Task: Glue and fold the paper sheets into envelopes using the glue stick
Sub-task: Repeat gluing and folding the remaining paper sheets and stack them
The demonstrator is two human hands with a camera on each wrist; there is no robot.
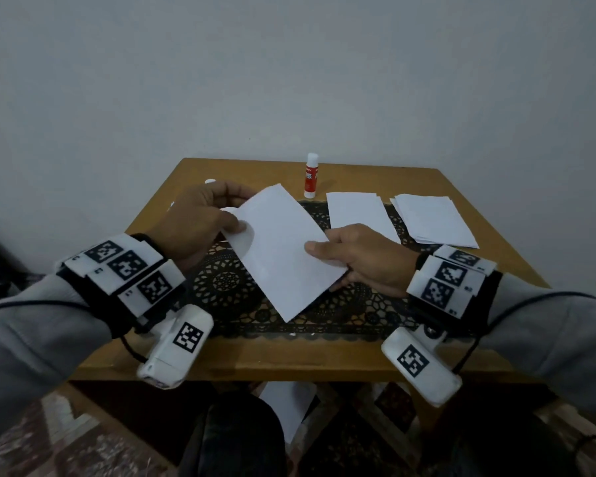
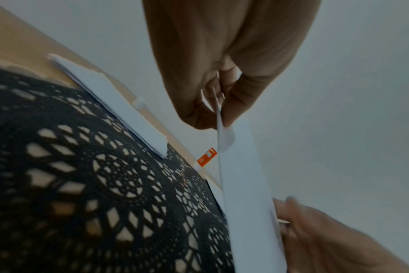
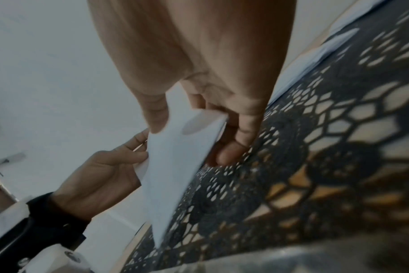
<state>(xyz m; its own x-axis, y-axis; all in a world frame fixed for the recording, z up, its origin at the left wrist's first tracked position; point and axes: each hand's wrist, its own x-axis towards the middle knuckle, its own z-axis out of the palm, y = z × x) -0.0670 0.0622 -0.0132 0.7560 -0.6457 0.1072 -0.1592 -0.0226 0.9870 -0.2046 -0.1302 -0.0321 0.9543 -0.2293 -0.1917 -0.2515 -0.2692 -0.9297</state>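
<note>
**Sheet held in the air, to be laid flat before gluing**

Nearest, a white paper sheet [image 1: 283, 249] is held tilted above the black lace mat [image 1: 227, 284], clear of the worktop [image 1: 461, 215]. It is pinched at its left edge by the left hand [image 1: 193, 222], thumb on top and fingers [image 3: 138, 140] curled beneath, and at its right edge by the right hand [image 1: 365, 259] in the same way; neither hand is open, and nothing else is held. The sheet appears flat and unfolded, though any crease cannot be told.

By judgement, the step is best done if the sheet is lowered squarely onto the mat, edges kept taut so that no buckle is pressed in, and one hand freed only once the paper lies still.

Farther back, two lots of loose sheets [image 1: 434, 218] are laid on the right. At the far edge the glue stick [image 1: 311, 175] stands upright, uncapped as it seems, with a small white cap [image 1: 210, 181] lying well to its left. A reach over the sheet is needed for it, so the paper is better held down meanwhile.
</note>
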